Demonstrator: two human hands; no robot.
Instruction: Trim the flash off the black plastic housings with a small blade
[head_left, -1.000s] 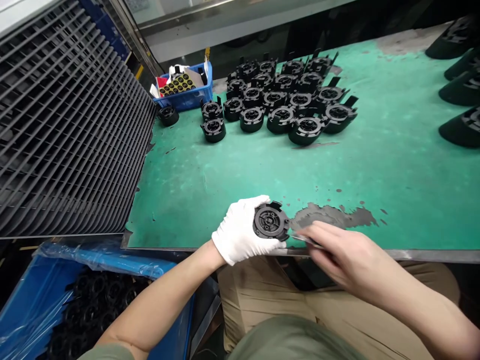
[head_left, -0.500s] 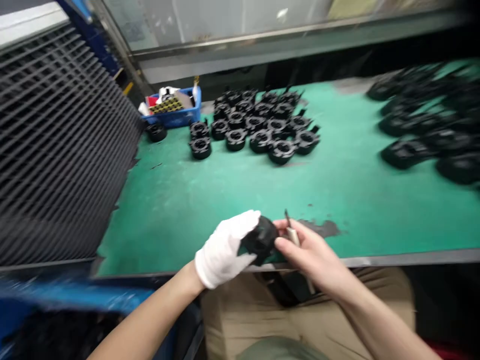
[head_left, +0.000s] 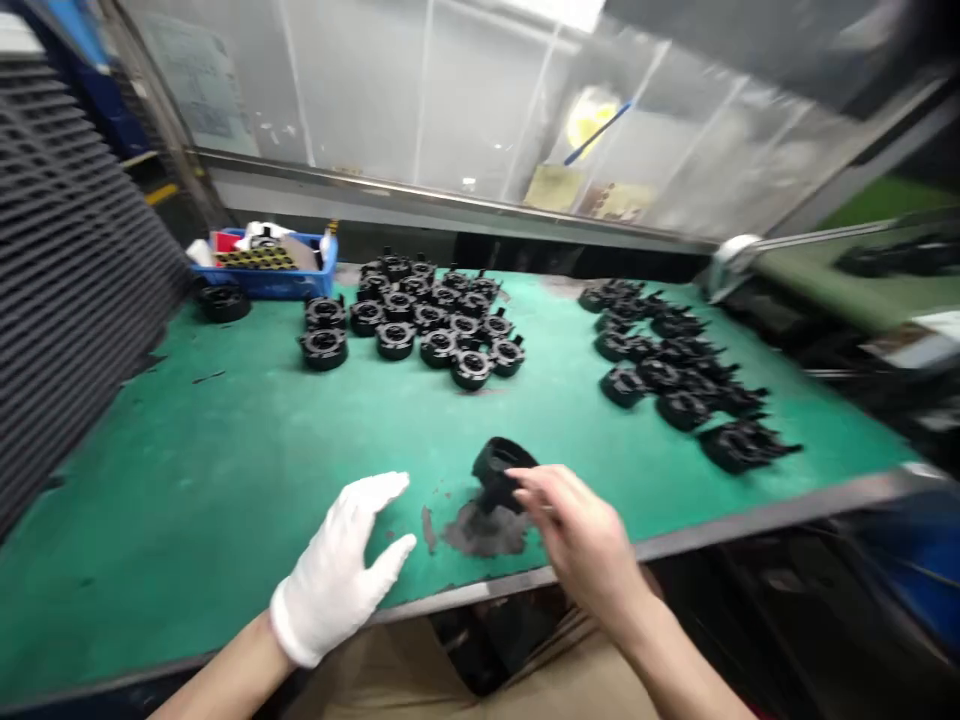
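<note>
My left hand (head_left: pixel 341 560), in a white glove, is held over the green bench top (head_left: pixel 247 440) with thumb and fingers apart and nothing between them. My bare right hand (head_left: pixel 581 530) grips a black ring-shaped plastic part (head_left: pixel 501 462) by its near right side. The part is tilted above a dark worn patch of the bench. The tool seen earlier in the right hand is mostly hidden behind the fingers now. Several similar black ring parts (head_left: pixel 431 318) stand in a group at the back, and more black parts (head_left: pixel 679 375) lie in rows on the right.
A blue bin (head_left: pixel 281 282) of small items stands at the back left, with one black part (head_left: pixel 223 302) in front of it. A stack of dark ribbed trays (head_left: pixel 67 260) borders the left side. At right, a green conveyor (head_left: pixel 832 285) runs past the bench.
My left hand has let go of the black ring part and moved left, opening. The part is now in my right hand alone. The view has turned to the right.
</note>
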